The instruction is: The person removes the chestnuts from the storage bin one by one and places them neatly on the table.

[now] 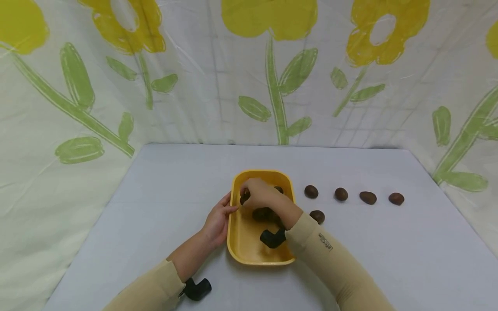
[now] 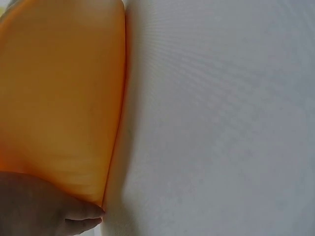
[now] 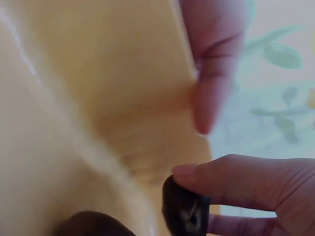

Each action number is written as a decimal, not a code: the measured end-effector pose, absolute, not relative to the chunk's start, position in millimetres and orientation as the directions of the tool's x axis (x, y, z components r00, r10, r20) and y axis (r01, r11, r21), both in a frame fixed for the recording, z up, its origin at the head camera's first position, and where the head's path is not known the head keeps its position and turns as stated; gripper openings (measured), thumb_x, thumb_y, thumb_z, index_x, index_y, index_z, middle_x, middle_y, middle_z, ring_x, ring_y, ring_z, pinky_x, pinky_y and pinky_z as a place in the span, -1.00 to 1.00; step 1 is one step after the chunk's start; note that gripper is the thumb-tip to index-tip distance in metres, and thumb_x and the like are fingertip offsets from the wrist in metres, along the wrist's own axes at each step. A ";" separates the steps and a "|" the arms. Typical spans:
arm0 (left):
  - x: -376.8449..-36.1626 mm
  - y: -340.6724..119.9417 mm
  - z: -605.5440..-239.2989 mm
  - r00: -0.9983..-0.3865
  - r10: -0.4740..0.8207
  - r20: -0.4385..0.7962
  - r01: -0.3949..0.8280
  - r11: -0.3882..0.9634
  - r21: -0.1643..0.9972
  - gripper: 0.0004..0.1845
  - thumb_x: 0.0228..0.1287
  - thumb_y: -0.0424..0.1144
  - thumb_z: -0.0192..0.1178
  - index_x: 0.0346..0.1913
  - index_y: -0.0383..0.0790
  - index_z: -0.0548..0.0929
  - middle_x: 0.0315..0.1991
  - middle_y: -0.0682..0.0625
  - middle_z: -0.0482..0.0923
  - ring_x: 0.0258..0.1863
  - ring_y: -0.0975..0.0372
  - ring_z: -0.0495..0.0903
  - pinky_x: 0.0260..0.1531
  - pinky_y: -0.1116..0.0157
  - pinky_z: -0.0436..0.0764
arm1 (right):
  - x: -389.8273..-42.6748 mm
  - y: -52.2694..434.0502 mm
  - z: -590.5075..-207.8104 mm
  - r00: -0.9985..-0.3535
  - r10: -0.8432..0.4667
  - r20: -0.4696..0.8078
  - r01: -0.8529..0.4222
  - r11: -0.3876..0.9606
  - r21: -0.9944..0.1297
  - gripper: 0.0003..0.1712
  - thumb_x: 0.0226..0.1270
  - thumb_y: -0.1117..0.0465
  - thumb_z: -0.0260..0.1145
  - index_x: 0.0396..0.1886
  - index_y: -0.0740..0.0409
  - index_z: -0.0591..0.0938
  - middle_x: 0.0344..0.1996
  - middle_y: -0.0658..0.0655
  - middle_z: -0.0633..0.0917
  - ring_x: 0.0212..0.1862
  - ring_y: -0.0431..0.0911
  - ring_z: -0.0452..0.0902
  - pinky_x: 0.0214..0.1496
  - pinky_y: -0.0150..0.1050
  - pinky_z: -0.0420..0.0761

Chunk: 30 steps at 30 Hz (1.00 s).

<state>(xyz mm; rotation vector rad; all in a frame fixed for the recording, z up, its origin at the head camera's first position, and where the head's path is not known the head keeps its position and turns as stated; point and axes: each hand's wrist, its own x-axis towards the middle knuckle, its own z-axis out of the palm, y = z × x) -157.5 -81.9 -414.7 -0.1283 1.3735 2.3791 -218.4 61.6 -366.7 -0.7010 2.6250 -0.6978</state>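
My right hand (image 1: pixel 262 194) reaches into a yellow tray (image 1: pixel 245 248). Thumb and fingers pinch a dark brown chestnut (image 3: pixel 183 206) near the tray's left wall, as the right wrist view shows close up. At the outside of the left rim, my left hand (image 1: pixel 218 222) grips the tray, thumb over the edge; its fingers (image 2: pixel 83 211) lie along the tray's side in the left wrist view. More chestnuts (image 1: pixel 263 214) lie in the tray, partly hidden beneath the right hand and forearm. Another chestnut (image 3: pixel 93 225) shows at the bottom of the right wrist view.
Right of the tray, several chestnuts (image 1: pixel 368 198) form a loose row on the white table (image 1: pixel 389 250). One more chestnut (image 1: pixel 317 217) lies close to the right sleeve. A black wrist device (image 1: pixel 273 238) hangs over the tray. Behind the table rises a flower-printed curtain (image 1: pixel 218 86).
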 end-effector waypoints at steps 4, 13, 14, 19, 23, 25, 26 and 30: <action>-158.1 -81.7 -414.1 -0.920 0.282 -0.272 -0.377 -0.447 0.811 -0.34 0.34 -0.49 -0.27 0.47 -0.23 -0.12 0.50 -0.09 -0.14 0.46 0.06 -0.04 0.44 0.11 -0.01 | -217.1 72.6 -359.9 -0.843 -0.524 -0.120 -0.356 0.711 -0.606 -0.70 0.05 0.24 0.39 -0.17 0.20 0.64 -0.19 0.11 0.68 -0.09 -0.07 0.56 0.04 -0.19 0.56; -157.6 -81.0 -413.3 -0.915 0.275 -0.294 -0.390 -0.422 0.818 -0.34 0.34 -0.48 -0.27 0.48 -0.22 -0.13 0.50 -0.09 -0.13 0.46 0.06 -0.03 0.43 0.10 0.02 | -210.6 96.0 -352.8 -0.866 -0.500 -0.023 -0.380 0.687 -0.619 -0.69 0.09 0.19 0.40 -0.15 0.18 0.64 -0.15 0.12 0.69 -0.04 -0.03 0.57 0.07 -0.14 0.55; -157.8 -80.8 -413.6 -0.916 0.270 -0.297 -0.390 -0.420 0.819 -0.34 0.34 -0.48 -0.26 0.48 -0.22 -0.13 0.50 -0.09 -0.12 0.46 0.06 -0.02 0.43 0.10 0.02 | -209.8 98.5 -353.0 -0.865 -0.501 -0.015 -0.389 0.690 -0.611 -0.69 0.09 0.19 0.40 -0.15 0.18 0.64 -0.16 0.12 0.69 -0.04 -0.03 0.57 0.06 -0.14 0.55; -159.4 -79.8 -414.9 -0.919 0.240 -0.313 -0.389 -0.412 0.824 -0.33 0.32 -0.48 -0.23 0.47 -0.22 -0.10 0.50 -0.07 -0.12 0.45 0.08 0.00 0.43 0.12 0.03 | -206.6 110.8 -354.6 -0.860 -0.511 0.011 -0.420 0.694 -0.584 -0.70 0.09 0.19 0.40 -0.17 0.18 0.64 -0.18 0.11 0.70 -0.06 -0.03 0.58 0.05 -0.14 0.56; -159.3 -79.3 -415.1 -0.917 0.232 -0.326 -0.396 -0.414 0.820 -0.33 0.31 -0.49 -0.23 0.47 -0.21 -0.09 0.49 -0.07 -0.11 0.45 0.08 0.00 0.43 0.12 0.04 | -201.9 121.5 -352.4 -0.875 -0.483 -0.006 -0.379 0.694 -0.612 -0.66 0.10 0.18 0.39 -0.12 0.19 0.64 -0.14 0.12 0.69 -0.02 -0.01 0.57 0.08 -0.11 0.55; -158.8 -79.4 -415.1 -0.916 0.228 -0.329 -0.397 -0.415 0.819 -0.33 0.31 -0.49 -0.24 0.47 -0.22 -0.09 0.49 -0.08 -0.11 0.45 0.08 0.00 0.43 0.12 0.04 | -199.3 127.0 -350.1 -0.886 -0.464 -0.009 -0.360 0.700 -0.617 -0.64 0.12 0.17 0.38 -0.08 0.19 0.63 -0.11 0.13 0.68 0.01 0.01 0.55 0.10 -0.07 0.54; -158.7 -79.4 -415.0 -0.916 0.226 -0.330 -0.397 -0.416 0.818 -0.33 0.32 -0.49 -0.24 0.47 -0.22 -0.09 0.49 -0.08 -0.11 0.45 0.08 0.00 0.43 0.12 0.04 | -198.4 129.5 -349.1 -0.891 -0.455 -0.014 -0.348 0.700 -0.623 -0.63 0.13 0.17 0.37 -0.06 0.20 0.63 -0.09 0.13 0.67 0.02 0.03 0.54 0.11 -0.06 0.53; -158.8 -79.9 -415.3 -0.917 0.227 -0.329 -0.396 -0.414 0.819 -0.33 0.32 -0.49 -0.24 0.47 -0.21 -0.10 0.49 -0.08 -0.11 0.45 0.07 0.00 0.43 0.11 0.04 | -196.8 138.4 -345.8 -0.906 -0.423 -0.008 -0.326 0.711 -0.622 -0.64 0.16 0.16 0.34 -0.04 0.18 0.62 -0.08 0.14 0.66 0.04 0.06 0.51 0.13 -0.03 0.50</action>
